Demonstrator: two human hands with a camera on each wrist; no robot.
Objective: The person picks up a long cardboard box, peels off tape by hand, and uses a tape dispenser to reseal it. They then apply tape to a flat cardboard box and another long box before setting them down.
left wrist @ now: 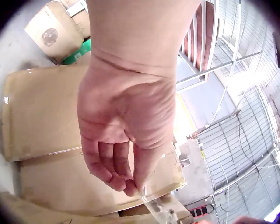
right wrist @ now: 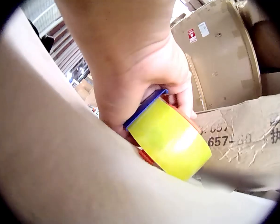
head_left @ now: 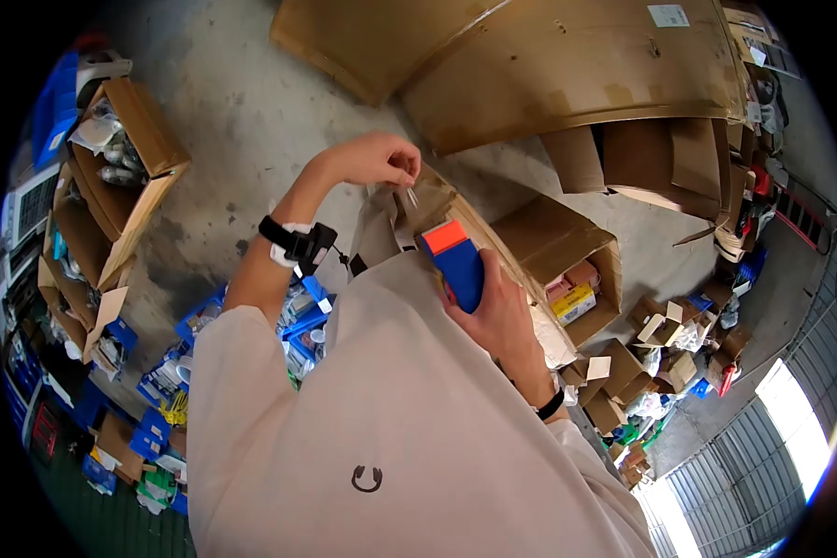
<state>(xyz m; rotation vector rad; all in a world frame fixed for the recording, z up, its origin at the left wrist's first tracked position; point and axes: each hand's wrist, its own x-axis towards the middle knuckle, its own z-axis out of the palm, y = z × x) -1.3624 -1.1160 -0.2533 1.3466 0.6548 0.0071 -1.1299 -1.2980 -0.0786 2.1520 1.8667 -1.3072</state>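
Note:
In the head view my right hand (head_left: 507, 321) grips a blue and orange tape dispenser (head_left: 463, 279) close in front of the shirt. Its glossy yellow roll (right wrist: 170, 142) shows in the right wrist view. Up and to the left of it, my left hand (head_left: 377, 158) pinches a clear, shiny strip (left wrist: 158, 210) between thumb and fingertips. The strip hangs below those fingertips, over a cardboard box (head_left: 446, 200). Printed characters mark a cardboard panel (right wrist: 247, 135) beside the dispenser. My right palm is hidden behind the dispenser.
Large flat cartons (head_left: 567, 74) lie ahead on the concrete floor (head_left: 214, 112). An open carton (head_left: 567, 237) with a yellow packet stands to the right. Boxes of wrapped goods (head_left: 126, 172) line the left, and blue bins (head_left: 153, 432) crowd the lower left.

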